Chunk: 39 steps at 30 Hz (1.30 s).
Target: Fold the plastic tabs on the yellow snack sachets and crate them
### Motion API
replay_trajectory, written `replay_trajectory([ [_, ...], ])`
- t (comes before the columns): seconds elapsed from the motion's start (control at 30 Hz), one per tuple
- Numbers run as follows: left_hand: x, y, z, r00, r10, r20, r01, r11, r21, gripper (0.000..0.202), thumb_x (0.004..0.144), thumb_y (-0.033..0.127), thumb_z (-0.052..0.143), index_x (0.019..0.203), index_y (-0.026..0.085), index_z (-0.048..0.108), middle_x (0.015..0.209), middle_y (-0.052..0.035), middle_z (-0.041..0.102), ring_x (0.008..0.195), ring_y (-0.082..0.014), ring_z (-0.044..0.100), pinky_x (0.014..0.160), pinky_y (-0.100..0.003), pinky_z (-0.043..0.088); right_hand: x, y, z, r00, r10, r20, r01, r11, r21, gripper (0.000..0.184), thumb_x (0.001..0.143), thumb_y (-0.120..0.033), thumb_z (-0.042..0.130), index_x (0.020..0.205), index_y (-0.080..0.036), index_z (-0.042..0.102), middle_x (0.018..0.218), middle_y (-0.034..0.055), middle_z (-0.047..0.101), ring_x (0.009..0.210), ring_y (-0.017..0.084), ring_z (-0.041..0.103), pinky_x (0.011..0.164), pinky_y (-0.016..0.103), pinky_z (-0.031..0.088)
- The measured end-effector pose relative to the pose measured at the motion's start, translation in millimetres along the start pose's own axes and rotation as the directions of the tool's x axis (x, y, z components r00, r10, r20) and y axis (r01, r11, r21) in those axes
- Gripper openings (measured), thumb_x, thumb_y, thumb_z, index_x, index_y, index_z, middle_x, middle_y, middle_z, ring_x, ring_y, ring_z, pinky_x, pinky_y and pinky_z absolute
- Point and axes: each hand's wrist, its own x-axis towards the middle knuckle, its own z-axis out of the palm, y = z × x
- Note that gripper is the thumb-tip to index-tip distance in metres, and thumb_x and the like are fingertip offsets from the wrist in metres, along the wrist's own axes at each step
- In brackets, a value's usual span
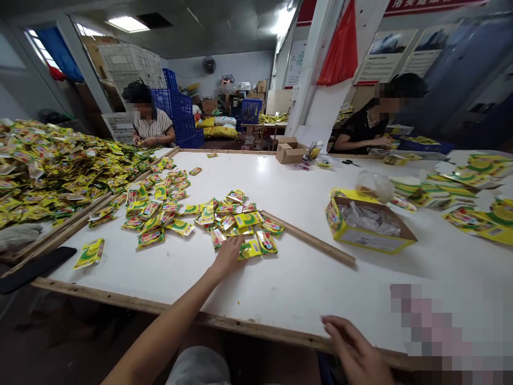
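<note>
My left hand [229, 256] reaches onto the near edge of a loose heap of small yellow-green snack packets [208, 213]. Its fingers bend down at the left end of a yellow packet [249, 249]; the fingertips are hidden, so I cannot tell whether they grip it. Close by lies a packet with a red fruit print [266, 243]. My right hand [355, 350] hovers at the table's front edge, fingers stretched and apart, holding nothing. Right of the heap, a wooden strip [316, 241] lies slantwise on the white table [288, 299].
An open yellow display box [372, 243] holds clear plastic, with flat printed cartons [433, 190] behind it. A large packet pile [68, 171] fills the left side. A brown carton [290, 151] and scissors [351, 163] lie far back. Two people sit across the table.
</note>
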Motion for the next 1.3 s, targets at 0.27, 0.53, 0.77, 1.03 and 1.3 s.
replay_trajectory([
  [0.27,-68,29,-9.8,0.965,0.036,0.260,0.073,0.915,-0.397,0.024,0.086,0.029,0.053,0.110,0.024,0.050,0.083,-0.0008,0.068,0.073,-0.0164,0.062,0.066,-0.026,0.045,35,-60,112,0.881,-0.434,0.190,0.441,0.897,0.001,0.036,0.085,-0.022,0.051,0.121,-0.023,0.059,0.123,0.0083,0.063,0.118,0.028,0.054,0.097,0.047,0.042],
  [0.53,-92,22,4.8,0.954,-0.151,0.257,0.297,0.405,-0.865,0.047,0.069,0.026,0.077,0.102,0.022,0.043,0.086,-0.0020,0.065,0.079,-0.0170,0.064,0.073,-0.031,0.050,36,-61,114,0.880,-0.293,0.373,0.299,0.953,0.043,0.019,0.085,-0.022,0.054,0.100,-0.023,0.066,0.096,0.0063,0.068,0.093,0.025,0.061,0.082,0.040,0.045],
  [0.77,-89,33,11.8,0.942,-0.335,0.006,0.126,0.337,-0.933,0.054,0.067,0.028,0.080,0.106,0.024,0.044,0.109,-0.0052,0.058,0.094,-0.0168,0.061,0.087,-0.032,0.047,30,-59,119,0.963,-0.002,0.270,-0.137,0.857,0.497,0.023,0.080,-0.043,0.062,0.086,-0.021,0.058,0.084,0.0050,0.069,0.080,0.023,0.065,0.073,0.034,0.052],
  [1.03,-98,55,19.3,0.967,-0.247,0.066,0.163,0.397,-0.903,0.042,0.083,0.024,0.064,0.117,0.026,0.038,0.095,-0.0016,0.062,0.078,-0.0152,0.064,0.073,-0.029,0.050,22,-62,132,0.989,0.089,0.116,-0.141,0.793,0.593,0.038,0.076,-0.043,0.068,0.102,-0.022,0.051,0.100,0.0074,0.067,0.088,0.022,0.068,0.077,0.035,0.055],
  [1.3,-96,50,10.6,0.982,-0.164,0.094,0.175,0.603,-0.778,0.027,0.082,0.017,0.059,0.109,0.020,0.057,0.095,-0.0037,0.065,0.079,-0.0158,0.061,0.076,-0.028,0.050,31,-58,116,0.944,-0.070,0.321,-0.104,0.863,0.495,0.027,0.087,-0.039,0.055,0.107,-0.022,0.060,0.100,0.0067,0.069,0.084,0.021,0.067,0.070,0.030,0.055],
])
